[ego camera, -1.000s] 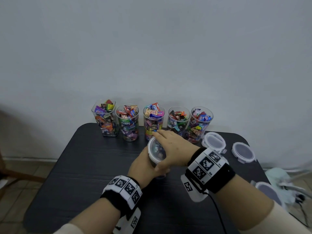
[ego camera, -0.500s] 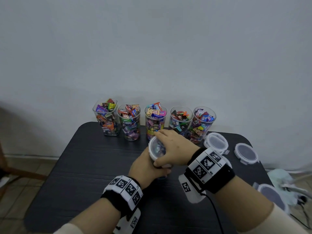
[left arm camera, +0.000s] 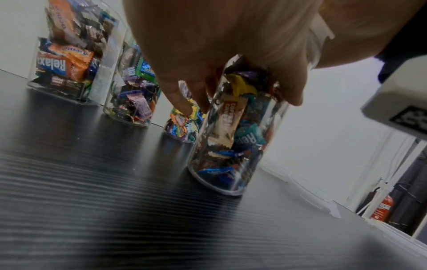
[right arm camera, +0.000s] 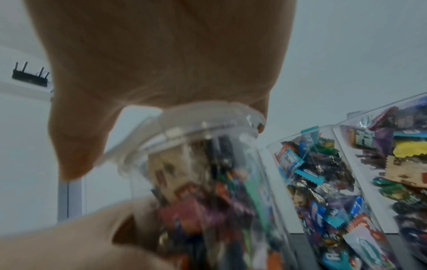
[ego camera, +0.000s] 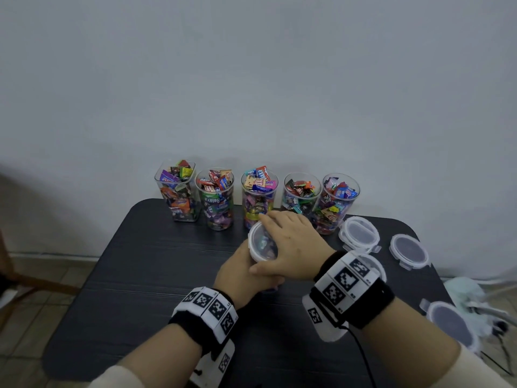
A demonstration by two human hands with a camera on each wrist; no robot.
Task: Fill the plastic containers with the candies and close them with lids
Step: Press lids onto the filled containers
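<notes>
Plain pale wall behind, dark desk (ego camera: 156,275) in front. Along the far edge, five open containers (ego camera: 258,200) full of candies, none yet with a lid. Nearer, the sixth container, mostly hidden between both hands. Left hand (ego camera: 240,273) wrapped round its side; right hand (ego camera: 291,242) on top, covering the lid (ego camera: 261,243). Spare lids (ego camera: 359,233) lying flat to the right, apart from the row. Against the picture of one second ago, almost no change: same hold, same place, right hand still pressing. Meaning, probably: closing still going on, lid placed but not surely locked.

From the left wrist: held container (left arm camera: 231,138) standing upright on the desk (left arm camera: 92,182), packed with wrapped candies. Left hand (left arm camera: 219,45) with fingers (left arm camera: 182,104) curled round the upper part, holding firmly.

From the right wrist: lid (right arm camera: 208,118) sitting on the rim of the container (right arm camera: 219,201), somewhat blurred. Right hand (right arm camera: 161,54) with thumb and one fingertip bent down over the lid's edge, gripping it. One side flap (right arm camera: 120,151) sticking outward, seemingly not folded down yet. Whether the lid is fully seated: cannot tell.
</notes>
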